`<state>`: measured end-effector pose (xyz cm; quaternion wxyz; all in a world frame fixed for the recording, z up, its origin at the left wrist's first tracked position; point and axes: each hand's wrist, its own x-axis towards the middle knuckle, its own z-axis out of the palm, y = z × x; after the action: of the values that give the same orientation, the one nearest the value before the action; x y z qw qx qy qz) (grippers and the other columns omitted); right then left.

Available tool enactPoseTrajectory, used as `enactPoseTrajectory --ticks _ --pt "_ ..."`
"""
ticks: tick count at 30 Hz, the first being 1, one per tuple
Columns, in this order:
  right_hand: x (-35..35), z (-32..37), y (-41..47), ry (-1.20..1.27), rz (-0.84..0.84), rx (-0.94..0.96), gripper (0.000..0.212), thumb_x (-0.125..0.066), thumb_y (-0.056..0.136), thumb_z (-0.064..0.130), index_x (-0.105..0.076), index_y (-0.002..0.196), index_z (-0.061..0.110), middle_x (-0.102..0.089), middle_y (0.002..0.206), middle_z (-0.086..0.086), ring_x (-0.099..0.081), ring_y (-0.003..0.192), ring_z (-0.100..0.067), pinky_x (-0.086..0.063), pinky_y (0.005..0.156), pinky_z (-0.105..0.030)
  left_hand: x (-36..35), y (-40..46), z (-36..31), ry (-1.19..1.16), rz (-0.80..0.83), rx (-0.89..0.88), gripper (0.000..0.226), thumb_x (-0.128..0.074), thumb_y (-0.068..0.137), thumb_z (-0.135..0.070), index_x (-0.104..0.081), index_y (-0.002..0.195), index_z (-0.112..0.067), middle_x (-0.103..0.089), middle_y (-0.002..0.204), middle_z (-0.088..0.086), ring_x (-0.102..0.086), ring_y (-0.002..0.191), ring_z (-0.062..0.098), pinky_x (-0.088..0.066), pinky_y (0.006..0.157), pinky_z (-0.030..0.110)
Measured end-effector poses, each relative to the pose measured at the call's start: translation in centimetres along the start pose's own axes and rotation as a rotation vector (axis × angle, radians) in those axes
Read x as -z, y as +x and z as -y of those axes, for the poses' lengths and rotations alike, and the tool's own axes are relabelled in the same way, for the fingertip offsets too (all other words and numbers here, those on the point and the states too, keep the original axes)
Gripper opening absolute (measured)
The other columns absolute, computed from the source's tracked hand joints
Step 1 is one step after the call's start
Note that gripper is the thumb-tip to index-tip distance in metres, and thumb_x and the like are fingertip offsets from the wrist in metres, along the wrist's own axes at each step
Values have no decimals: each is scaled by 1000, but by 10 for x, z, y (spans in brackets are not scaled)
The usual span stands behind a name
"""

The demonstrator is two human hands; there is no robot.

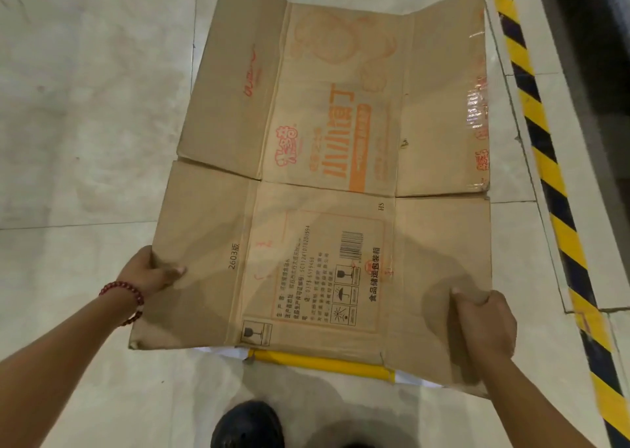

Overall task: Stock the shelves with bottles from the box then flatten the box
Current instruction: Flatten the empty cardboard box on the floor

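Observation:
The brown cardboard box [327, 161] is collapsed flat, its flaps spread out, and is held above the tiled floor. Orange printing, a barcode and handling symbols show on its upper face. My left hand [150, 274] grips the near left flap edge, thumb on top. My right hand [484, 321] grips the near right flap, fingers curled over the cardboard. No bottles or shelves are in view.
A yellow bar [320, 362] and a strip of white show under the box's near edge. A yellow-and-black hazard stripe [545, 161] runs along the right, beside a dark area. My black shoe [249, 425] is at the bottom. Pale floor tiles [85, 106] lie to the left.

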<state>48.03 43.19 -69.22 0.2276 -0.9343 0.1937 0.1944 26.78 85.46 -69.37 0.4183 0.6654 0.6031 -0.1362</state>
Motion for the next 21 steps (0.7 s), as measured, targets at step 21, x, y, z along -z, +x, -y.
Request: enactPoseTrajectory --ticks 21 --pt "-9 -37 44 66 213 -119 63 -81 70 39 -54 114 2 -61 107 -14 -53 88 -31 -42 74 -37 -19 17 22 -87 50 104 60 -91 47 -35 -65 93 -7 -69 89 13 -65 84 33 -53 83 49"
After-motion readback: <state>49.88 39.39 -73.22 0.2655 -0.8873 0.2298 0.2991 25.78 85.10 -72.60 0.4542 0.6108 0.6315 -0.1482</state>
